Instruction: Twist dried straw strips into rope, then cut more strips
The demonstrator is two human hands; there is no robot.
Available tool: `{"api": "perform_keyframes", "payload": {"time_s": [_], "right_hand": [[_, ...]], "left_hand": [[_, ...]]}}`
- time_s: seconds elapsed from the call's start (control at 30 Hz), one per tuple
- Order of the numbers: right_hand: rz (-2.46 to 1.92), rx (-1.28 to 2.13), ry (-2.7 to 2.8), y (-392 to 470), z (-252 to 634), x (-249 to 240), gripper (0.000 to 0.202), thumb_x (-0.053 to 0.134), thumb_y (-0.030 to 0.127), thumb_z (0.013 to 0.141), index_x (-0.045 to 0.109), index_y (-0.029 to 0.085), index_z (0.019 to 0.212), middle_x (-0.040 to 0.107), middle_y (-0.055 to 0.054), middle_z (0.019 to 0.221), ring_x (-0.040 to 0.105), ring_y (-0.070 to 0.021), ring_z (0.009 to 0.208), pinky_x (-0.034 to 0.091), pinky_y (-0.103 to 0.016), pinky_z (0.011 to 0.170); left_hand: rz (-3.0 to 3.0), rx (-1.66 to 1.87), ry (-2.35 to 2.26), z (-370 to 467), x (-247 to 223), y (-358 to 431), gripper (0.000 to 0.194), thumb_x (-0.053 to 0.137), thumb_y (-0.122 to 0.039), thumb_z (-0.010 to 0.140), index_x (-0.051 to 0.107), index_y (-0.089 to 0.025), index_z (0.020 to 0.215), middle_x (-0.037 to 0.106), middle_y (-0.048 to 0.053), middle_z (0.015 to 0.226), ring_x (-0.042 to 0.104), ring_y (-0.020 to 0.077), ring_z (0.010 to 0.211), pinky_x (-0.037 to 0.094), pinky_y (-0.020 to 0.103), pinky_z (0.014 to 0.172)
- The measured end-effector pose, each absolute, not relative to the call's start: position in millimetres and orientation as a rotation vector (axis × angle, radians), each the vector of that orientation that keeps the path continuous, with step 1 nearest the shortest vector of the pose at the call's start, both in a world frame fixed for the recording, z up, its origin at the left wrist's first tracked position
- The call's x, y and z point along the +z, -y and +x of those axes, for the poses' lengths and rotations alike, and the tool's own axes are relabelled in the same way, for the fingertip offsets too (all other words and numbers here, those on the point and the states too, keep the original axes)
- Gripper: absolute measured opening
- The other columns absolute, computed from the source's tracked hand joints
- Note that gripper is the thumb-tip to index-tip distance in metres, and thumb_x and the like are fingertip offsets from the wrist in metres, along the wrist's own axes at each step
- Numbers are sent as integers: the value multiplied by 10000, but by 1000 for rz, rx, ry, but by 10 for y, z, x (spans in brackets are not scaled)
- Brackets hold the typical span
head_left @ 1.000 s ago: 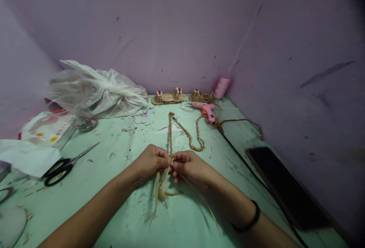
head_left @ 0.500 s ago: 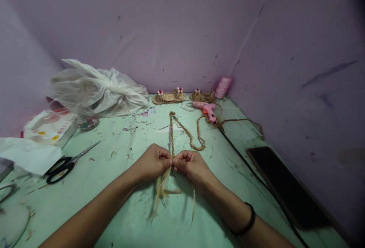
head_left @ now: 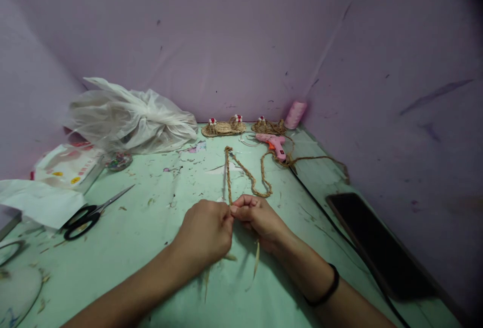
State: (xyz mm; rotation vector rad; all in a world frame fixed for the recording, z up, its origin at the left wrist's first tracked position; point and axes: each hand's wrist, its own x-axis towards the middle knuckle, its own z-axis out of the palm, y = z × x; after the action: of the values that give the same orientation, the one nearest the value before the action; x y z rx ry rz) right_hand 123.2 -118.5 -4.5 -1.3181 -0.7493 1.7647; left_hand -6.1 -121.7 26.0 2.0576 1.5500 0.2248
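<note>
A braided straw cord (head_left: 228, 177) runs down the green tabletop to where my two hands meet. My left hand (head_left: 209, 230) is closed round the cord's lower end, its back turned up and hiding most of the loose strands. Close against it, my right hand (head_left: 256, 215) pinches the same end between thumb and fingertips. A pale loose strand (head_left: 256, 260) hangs below my right hand, and other strand tips show under the left. More of the cord lies in a curve to the right, towards a pink glue gun (head_left: 277, 146).
Black-handled scissors (head_left: 88, 217) lie at the left, by a white box (head_left: 71, 167) and a tied plastic bag (head_left: 139, 116). Woven straw pieces (head_left: 223, 128) and a pink thread spool (head_left: 295, 114) stand along the wall. A dark phone (head_left: 377, 247) and black cable lie at the right.
My left hand has rolled over, its back now facing up and covering the loose strands that hung in view. My right hand keeps its pinch at nearly the same spot.
</note>
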Motion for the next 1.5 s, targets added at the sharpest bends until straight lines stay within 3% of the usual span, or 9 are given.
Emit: {"api": "perform_keyframes", "payload": {"time_s": [0.1, 0.2, 0.3, 0.4, 0.5, 0.67, 1.0, 1.2, 1.5], "right_hand": [[-1282, 1789, 725, 1193, 1246, -56, 151, 641, 185, 526, 509, 129, 576, 422, 82, 385, 263, -6, 325, 129, -182, 364], [-1251, 1806, 696, 1197, 1240, -56, 184, 677, 190, 497, 527, 120, 579, 493, 51, 426, 372, -25, 369, 227, -173, 389], [-1224, 1831, 675, 1190, 1247, -36, 212, 702, 177, 464, 533, 112, 574, 556, 19, 472, 452, -45, 420, 301, -173, 434], [-1209, 1874, 683, 1177, 1283, -17, 211, 704, 182, 473, 544, 107, 587, 579, 13, 481, 386, -17, 365, 252, -161, 389], [-1172, 1906, 686, 1171, 1325, -32, 229, 712, 186, 481, 546, 111, 619, 615, -4, 521, 413, -24, 366, 259, -160, 380], [-1132, 1905, 667, 1181, 1343, -77, 293, 734, 182, 450, 549, 115, 667, 642, -28, 558, 541, -78, 464, 332, -166, 430], [-1163, 1873, 686, 1203, 1302, -51, 268, 723, 182, 450, 539, 121, 635, 623, -13, 522, 531, -82, 448, 362, -191, 465], [-1145, 1881, 674, 1197, 1319, -54, 240, 706, 168, 474, 532, 116, 631, 621, -11, 508, 483, -54, 390, 300, -167, 397], [-1086, 1891, 572, 1189, 1348, -64, 193, 685, 150, 474, 538, 110, 592, 596, 9, 475, 435, -38, 342, 265, -161, 352]], "left_hand": [[2254, 173, -1604, 40, 191, 1401, 240, 393, -211, 725, 620, -140, 745, 586, 91, 625, 478, 166, 531, 275, 273, 529], [2257, 170, -1574, 92, 169, 1473, 252, 422, -169, 687, 624, -129, 833, 615, 118, 696, 512, 192, 579, 311, 291, 569], [2119, 299, -1537, 29, 255, 1379, 212, 474, -281, 695, 635, -144, 708, 592, 81, 596, 488, 163, 538, 317, 272, 559], [1907, 514, -1625, -102, 338, 1186, 225, 474, -311, 697, 636, -156, 675, 587, 42, 589, 485, 137, 544, 326, 244, 543], [1599, 391, -1533, -179, 304, 1040, 226, 524, -283, 633, 634, -130, 757, 511, -13, 466, 428, 105, 423, 303, 223, 447], [1351, 172, -1289, -161, 176, 1016, 144, 507, -220, 585, 561, -111, 507, 420, -32, 347, 339, 65, 298, 247, 209, 357], [1380, 109, -1296, -156, 138, 1038, 174, 511, -218, 585, 556, -108, 457, 472, 0, 360, 322, 56, 278, 242, 209, 326], [1385, 80, -1239, -176, 140, 1043, 199, 529, -256, 591, 492, -131, 442, 509, 9, 403, 341, 55, 287, 245, 197, 317], [1389, -152, -1060, -299, 261, 1056, 188, 519, -299, 643, 534, -132, 560, 565, 9, 475, 329, 46, 282, 249, 181, 301]]}}
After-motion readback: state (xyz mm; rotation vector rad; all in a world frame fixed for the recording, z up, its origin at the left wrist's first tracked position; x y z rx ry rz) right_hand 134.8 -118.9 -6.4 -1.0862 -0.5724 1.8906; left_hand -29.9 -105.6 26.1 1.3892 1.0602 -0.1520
